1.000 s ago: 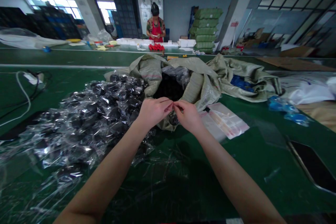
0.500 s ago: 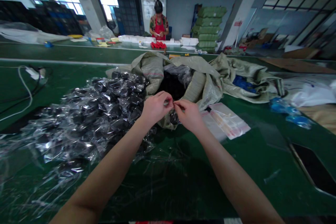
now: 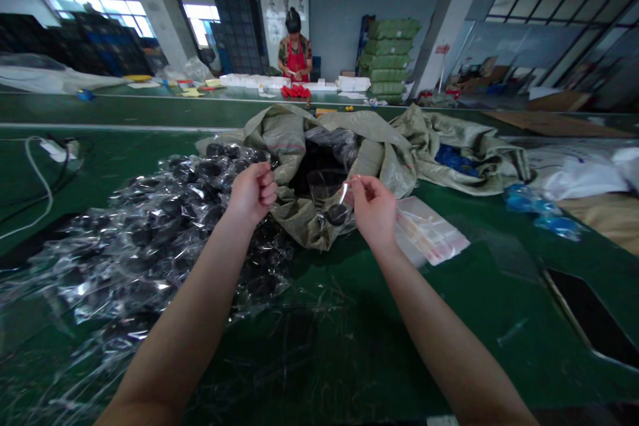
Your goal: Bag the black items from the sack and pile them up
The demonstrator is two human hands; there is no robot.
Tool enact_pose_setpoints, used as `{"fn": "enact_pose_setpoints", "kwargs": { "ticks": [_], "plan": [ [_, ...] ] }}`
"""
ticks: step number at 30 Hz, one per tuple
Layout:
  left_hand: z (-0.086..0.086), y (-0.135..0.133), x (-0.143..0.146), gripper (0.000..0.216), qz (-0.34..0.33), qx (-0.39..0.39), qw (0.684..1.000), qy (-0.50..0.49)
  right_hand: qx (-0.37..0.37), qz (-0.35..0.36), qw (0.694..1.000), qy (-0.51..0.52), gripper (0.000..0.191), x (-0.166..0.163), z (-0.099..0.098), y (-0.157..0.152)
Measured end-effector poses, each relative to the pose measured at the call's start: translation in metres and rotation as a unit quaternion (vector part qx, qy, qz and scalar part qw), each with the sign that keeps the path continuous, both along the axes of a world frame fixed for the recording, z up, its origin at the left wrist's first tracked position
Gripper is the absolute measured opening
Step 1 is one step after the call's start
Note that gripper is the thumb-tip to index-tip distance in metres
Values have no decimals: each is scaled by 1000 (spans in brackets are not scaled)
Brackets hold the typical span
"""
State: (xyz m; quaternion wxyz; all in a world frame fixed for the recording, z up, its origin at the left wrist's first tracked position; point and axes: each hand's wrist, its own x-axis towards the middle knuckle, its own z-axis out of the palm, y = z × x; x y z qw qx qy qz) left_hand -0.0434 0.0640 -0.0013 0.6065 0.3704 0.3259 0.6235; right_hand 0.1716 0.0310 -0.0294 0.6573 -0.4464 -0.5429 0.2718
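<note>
My right hand (image 3: 373, 208) pinches the top edge of a clear plastic bag (image 3: 325, 184). A dark rounded object (image 3: 337, 214) shows low in or behind that bag. My left hand (image 3: 253, 194) is closed and apart from the bag, its fingertips curled together; whatever they hold is too small or hidden to make out. Behind both hands lies an open woven sack (image 3: 382, 163) with a dark inside. Left of it, beneath my left arm, spreads a pile of dark rounded items in clear wrapping (image 3: 164, 213).
A stack of flat clear bags (image 3: 433, 231) lies right of my right hand, with a phone (image 3: 592, 316) farther right. A second woven sack (image 3: 469, 140) holds something blue. White cable (image 3: 37, 173) runs at left. Across the green table, a person in a red apron (image 3: 297, 66) works.
My hands, together at the bag's edge before, have parted. The left has moved left over the pile; the right has shifted slightly right, holding the clear bag. The view has turned slightly.
</note>
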Motion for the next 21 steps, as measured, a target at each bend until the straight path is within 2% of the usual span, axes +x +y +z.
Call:
{"fn": "enact_pose_setpoints", "kwargs": {
  "ticks": [2, 3, 5, 8, 10, 12, 17, 19, 21],
  "plan": [
    [-5, -6, 8, 17, -51, -1, 992, 119, -11, 3, 1000, 24, 27, 3, 3, 1],
    [-8, -9, 14, 20, -69, 16, 981, 180, -15, 0, 999, 32, 27, 5, 4, 1],
    [-13, -14, 26, 31, -100, 77, 953, 277, -20, -11, 999, 37, 28, 7, 7, 0],
    [-15, -20, 38, 34, -144, 176, 901, 370, -18, -24, 999, 36, 29, 9, 9, -1],
    [-14, -24, 43, 37, -141, 205, 868, 429, -9, -36, 999, 27, 30, 10, 10, -1],
    [-15, -29, 49, 42, -111, 217, 841, 483, 4, -53, 999, 10, 29, 11, 9, -1],
    [-26, -36, 65, 35, -24, 302, 791, 532, 24, -87, 996, -27, 29, 12, 7, -1],
    [-30, -36, 69, 26, -9, 325, 797, 509, 27, -85, 995, -32, 31, 12, 6, -1],
    [-32, -34, 70, 20, -17, 333, 821, 463, 26, -75, 996, -26, 32, 13, 6, 0]
  ]
}}
